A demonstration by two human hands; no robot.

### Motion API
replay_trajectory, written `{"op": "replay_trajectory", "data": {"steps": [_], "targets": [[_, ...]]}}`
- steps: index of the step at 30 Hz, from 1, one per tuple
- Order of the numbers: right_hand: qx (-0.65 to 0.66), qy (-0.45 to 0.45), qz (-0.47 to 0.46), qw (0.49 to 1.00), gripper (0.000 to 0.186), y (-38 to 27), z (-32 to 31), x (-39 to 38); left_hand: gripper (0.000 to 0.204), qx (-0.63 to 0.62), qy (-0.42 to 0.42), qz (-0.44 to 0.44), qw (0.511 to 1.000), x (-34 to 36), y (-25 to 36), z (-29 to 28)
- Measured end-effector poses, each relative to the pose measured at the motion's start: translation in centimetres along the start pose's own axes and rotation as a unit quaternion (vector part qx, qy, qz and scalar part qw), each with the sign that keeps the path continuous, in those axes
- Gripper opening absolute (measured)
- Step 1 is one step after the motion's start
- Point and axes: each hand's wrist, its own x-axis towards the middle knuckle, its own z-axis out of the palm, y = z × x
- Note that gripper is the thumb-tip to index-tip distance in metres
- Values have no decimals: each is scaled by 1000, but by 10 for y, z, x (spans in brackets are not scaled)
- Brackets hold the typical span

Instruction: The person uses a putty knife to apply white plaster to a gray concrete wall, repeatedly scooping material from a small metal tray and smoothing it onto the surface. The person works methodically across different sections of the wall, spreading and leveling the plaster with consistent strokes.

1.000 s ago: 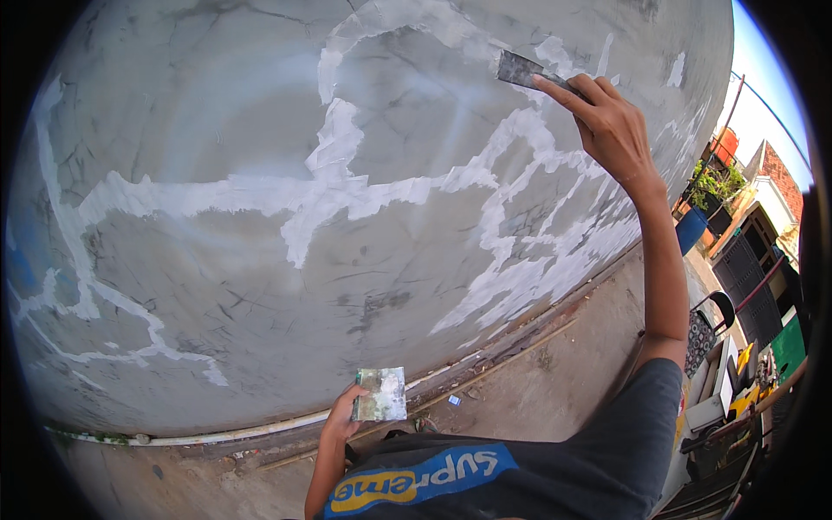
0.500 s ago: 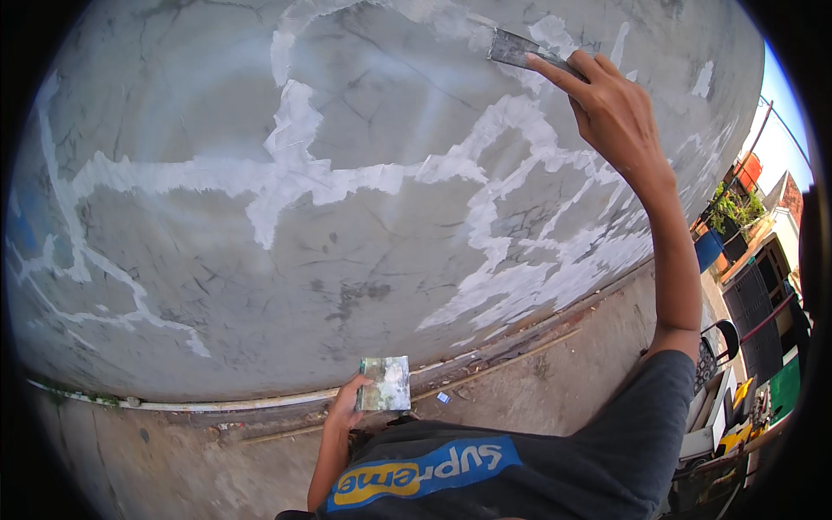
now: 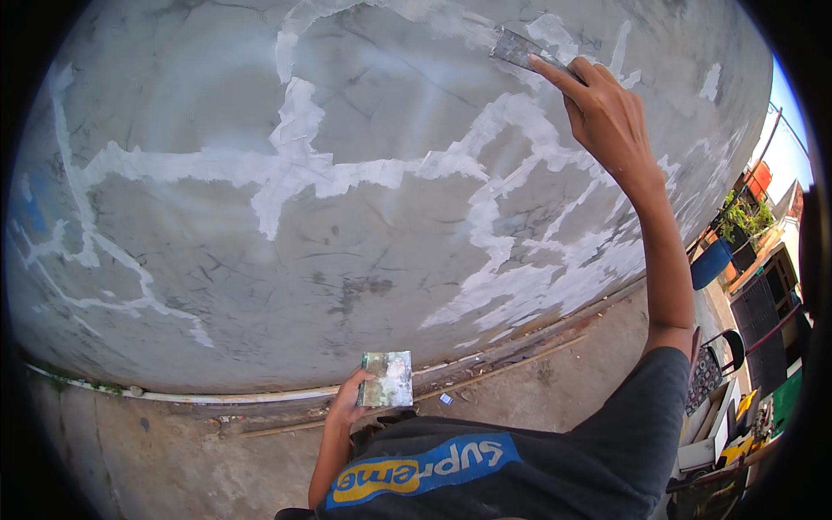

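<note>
My right hand (image 3: pixel 611 126) is raised at the upper right, closed on a dark, smeared flat scraper (image 3: pixel 511 48) that lies at the grey wall (image 3: pixel 364 225) beside streaks of white filler (image 3: pixel 295 130). The index finger rests along the scraper. Low in the middle, my left hand (image 3: pixel 351 394) grips a square, smeared plate (image 3: pixel 390 374) with whitish paste on it, its thumb over the left edge. Branching white filler bands cross the wall, densest at the lower right. I cannot tell whether the scraper's edge touches the surface.
A white pipe (image 3: pixel 199 397) runs along the wall's foot above a concrete floor (image 3: pixel 191 459). At the far right are a blue drum (image 3: pixel 711 265), plants (image 3: pixel 745 217), a dark gate (image 3: pixel 758 334), a patterned chair (image 3: pixel 706 373) and assorted piled objects (image 3: pixel 737 425).
The view has shifted, so the wall sits higher in the picture. The scraper and plate appear slightly higher, both still held; the scraper stays near the same filler patch.
</note>
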Motion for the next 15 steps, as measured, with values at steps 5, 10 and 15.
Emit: {"op": "replay_trajectory", "data": {"steps": [5, 10, 15], "targets": [[34, 10, 30, 999, 50, 1, -4, -12, 41, -36, 6, 0, 999, -1, -4, -23], [235, 91, 172, 952, 42, -28, 13, -20, 41, -23, 21, 4, 1000, -1, 1, -17], [291, 129, 311, 895, 45, -86, 49, -28, 40, -4, -1, -25, 1000, 2, 3, -10]]}}
